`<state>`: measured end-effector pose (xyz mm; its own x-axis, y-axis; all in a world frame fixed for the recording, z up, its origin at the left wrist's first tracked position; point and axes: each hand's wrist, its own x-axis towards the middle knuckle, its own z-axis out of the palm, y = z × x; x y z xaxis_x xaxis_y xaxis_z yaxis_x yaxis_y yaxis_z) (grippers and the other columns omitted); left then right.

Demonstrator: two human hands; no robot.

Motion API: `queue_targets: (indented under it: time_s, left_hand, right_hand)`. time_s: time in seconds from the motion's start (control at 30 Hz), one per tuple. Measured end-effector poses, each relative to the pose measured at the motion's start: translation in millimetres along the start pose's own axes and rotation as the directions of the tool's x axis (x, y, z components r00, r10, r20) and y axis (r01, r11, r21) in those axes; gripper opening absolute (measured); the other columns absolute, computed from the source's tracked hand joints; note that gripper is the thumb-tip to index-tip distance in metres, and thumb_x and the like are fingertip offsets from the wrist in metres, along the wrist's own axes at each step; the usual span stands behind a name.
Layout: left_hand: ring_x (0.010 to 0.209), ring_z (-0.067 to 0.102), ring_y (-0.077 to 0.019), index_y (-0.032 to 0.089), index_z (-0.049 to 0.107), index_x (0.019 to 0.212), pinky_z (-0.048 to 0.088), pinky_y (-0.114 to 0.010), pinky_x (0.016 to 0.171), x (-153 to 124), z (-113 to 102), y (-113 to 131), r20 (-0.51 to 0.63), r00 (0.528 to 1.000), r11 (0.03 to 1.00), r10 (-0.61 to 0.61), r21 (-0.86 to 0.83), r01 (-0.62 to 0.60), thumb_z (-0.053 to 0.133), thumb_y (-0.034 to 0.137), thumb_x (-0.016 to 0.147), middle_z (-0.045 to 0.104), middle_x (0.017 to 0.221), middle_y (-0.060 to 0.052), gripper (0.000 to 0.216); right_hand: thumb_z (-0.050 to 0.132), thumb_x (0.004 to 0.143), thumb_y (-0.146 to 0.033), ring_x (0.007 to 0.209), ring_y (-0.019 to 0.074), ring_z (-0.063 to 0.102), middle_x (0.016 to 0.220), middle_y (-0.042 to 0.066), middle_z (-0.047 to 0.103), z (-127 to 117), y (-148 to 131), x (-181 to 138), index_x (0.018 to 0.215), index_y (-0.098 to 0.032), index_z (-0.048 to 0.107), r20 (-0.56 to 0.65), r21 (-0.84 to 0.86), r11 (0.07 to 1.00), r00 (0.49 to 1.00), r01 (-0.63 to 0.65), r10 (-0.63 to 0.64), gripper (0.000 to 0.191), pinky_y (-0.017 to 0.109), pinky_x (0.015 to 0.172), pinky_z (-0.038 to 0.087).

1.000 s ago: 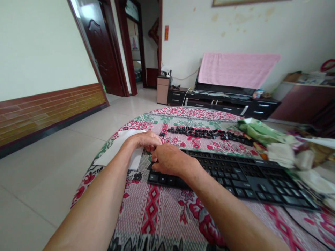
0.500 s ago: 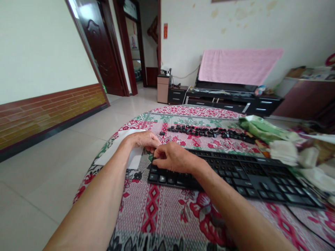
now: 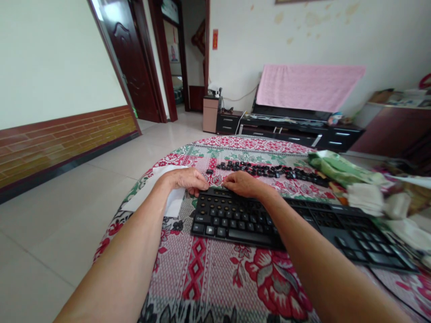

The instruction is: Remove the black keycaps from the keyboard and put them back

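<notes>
A black keyboard (image 3: 256,234) lies on the patterned tablecloth, with keycaps on its lower rows and bare key sockets in the upper rows. My left hand (image 3: 188,180) is closed at its far left corner, fingers curled together; what they hold, if anything, is hidden. Over the keyboard's back edge, my right hand (image 3: 245,184) has thumb and fingers pinched, with nothing I can make out between them. Just beyond both hands runs a line of loose black keycaps (image 3: 266,170). One single keycap (image 3: 209,172) lies apart at its left end.
White paper (image 3: 175,204) lies under my left wrist. A green cloth or bag (image 3: 343,168) and pale cloths (image 3: 365,197) are heaped on the right of the table. The keyboard's cable (image 3: 387,285) trails toward the lower right. Beyond stands a low cabinet (image 3: 289,134).
My right hand has moved from over the keyboard's left keys, close to my left hand, away to the back edge and rightward. More left keys show. My left hand has hardly moved.
</notes>
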<state>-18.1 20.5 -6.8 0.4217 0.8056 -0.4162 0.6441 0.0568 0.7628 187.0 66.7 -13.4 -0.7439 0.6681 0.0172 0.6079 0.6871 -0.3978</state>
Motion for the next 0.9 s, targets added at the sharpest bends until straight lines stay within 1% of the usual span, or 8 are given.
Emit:
queue_targets:
  time_s: [0.07, 0.17, 0.3, 0.43, 0.57, 0.8, 0.87, 0.9]
  left_hand:
    - [0.054, 0.05, -0.0094, 0.019, 0.059, 0.083, 0.04, -0.025, 0.056, 0, 0, 1, -0.001, 1.0, 1.0, -0.017, 0.0, 0.017, 0.051, 0.041, 0.061, 0.058, 0.062, -0.001, 0.033]
    - [0.057, 0.051, -0.01, 0.019, 0.059, 0.083, 0.04, -0.025, 0.057, -1, 0, 2, -0.015, 1.0, 1.0, -0.025, -0.001, 0.025, 0.052, 0.04, 0.061, 0.059, 0.065, -0.001, 0.031]
    - [0.061, 0.053, -0.0114, 0.019, 0.06, 0.081, 0.041, -0.026, 0.059, -4, -2, 4, -0.033, 0.999, 1.0, -0.019, 0.015, 0.019, 0.052, 0.036, 0.06, 0.06, 0.071, -0.002, 0.028]
    - [0.065, 0.054, -0.012, 0.017, 0.059, 0.084, 0.042, -0.027, 0.061, -7, -4, 4, -0.02, 1.0, 1.0, -0.004, -0.024, 0.003, 0.053, 0.031, 0.06, 0.061, 0.077, -0.004, 0.028]
    - [0.064, 0.054, -0.0121, 0.016, 0.059, 0.084, 0.042, -0.027, 0.06, -7, -5, 2, -0.028, 1.0, 0.999, -0.012, -0.03, 0.011, 0.054, 0.03, 0.06, 0.061, 0.074, -0.005, 0.028]
    - [0.062, 0.054, -0.0121, 0.017, 0.059, 0.082, 0.042, -0.027, 0.059, -4, -5, 2, -0.033, 0.999, 1.0, -0.028, 0.006, 0.029, 0.053, 0.029, 0.061, 0.062, 0.073, -0.005, 0.026]
    - [0.06, 0.054, -0.012, 0.017, 0.06, 0.082, 0.043, -0.027, 0.058, -5, -5, 3, -0.038, 0.999, 1.0, -0.026, 0.013, 0.026, 0.052, 0.028, 0.061, 0.062, 0.072, -0.005, 0.025]
    - [0.06, 0.054, -0.012, 0.017, 0.06, 0.082, 0.043, -0.027, 0.058, -5, -4, 4, -0.039, 0.999, 1.0, -0.025, 0.013, 0.025, 0.052, 0.028, 0.061, 0.062, 0.071, -0.005, 0.025]
  right_hand:
    - [0.039, 0.069, -0.031, 0.055, 0.0101, 0.046, 0.057, 0.002, 0.055, 3, 1, 0, 0.06, -0.014, 0.06, 0.027, 0.009, 1.0, 0.999, -0.027, 0.027, 0.028, 0.02, 0.052, 0.032]
    - [0.041, 0.067, -0.03, 0.056, 0.0101, 0.047, 0.058, 0.002, 0.056, 3, -1, 2, 0.063, -0.015, 0.061, 0.004, -0.007, 0.997, 0.997, -0.077, 0.077, 0.025, 0.02, 0.052, 0.032]
    - [0.042, 0.066, -0.03, 0.052, 0.0102, 0.045, 0.055, 0.003, 0.055, 0, -4, 6, 0.06, -0.015, 0.062, -0.003, -0.083, 0.994, 0.998, -0.07, 0.07, 0.025, 0.022, 0.05, 0.03]
    - [0.041, 0.066, -0.03, 0.051, 0.0101, 0.045, 0.053, 0.002, 0.053, -3, -6, 6, 0.059, -0.015, 0.061, 0.055, -0.046, 0.998, 0.997, -0.049, 0.052, 0.026, 0.022, 0.049, 0.03]
    - [0.042, 0.065, -0.032, 0.048, 0.0091, 0.042, 0.048, 0.001, 0.048, -8, -5, 5, 0.052, -0.014, 0.057, 0.125, -0.019, 0.999, 0.991, -0.051, 0.053, 0.028, 0.022, 0.047, 0.029]
    - [0.04, 0.068, -0.034, 0.045, 0.0074, 0.038, 0.05, 0.0, 0.047, -7, 9, 5, 0.053, -0.014, 0.05, 0.172, 0.235, 0.966, 0.983, -0.105, 0.065, 0.027, 0.02, 0.043, 0.029]
    - [0.04, 0.068, -0.033, 0.047, 0.0082, 0.04, 0.053, 0.001, 0.049, -7, 8, 4, 0.055, -0.014, 0.049, 0.18, 0.367, 0.914, 0.977, -0.173, 0.112, 0.025, 0.02, 0.044, 0.031]
    - [0.04, 0.069, -0.032, 0.049, 0.0083, 0.041, 0.055, 0.001, 0.05, -7, 6, 3, 0.056, -0.015, 0.048, 0.189, 0.463, 0.862, 0.973, -0.207, 0.133, 0.023, 0.02, 0.045, 0.032]
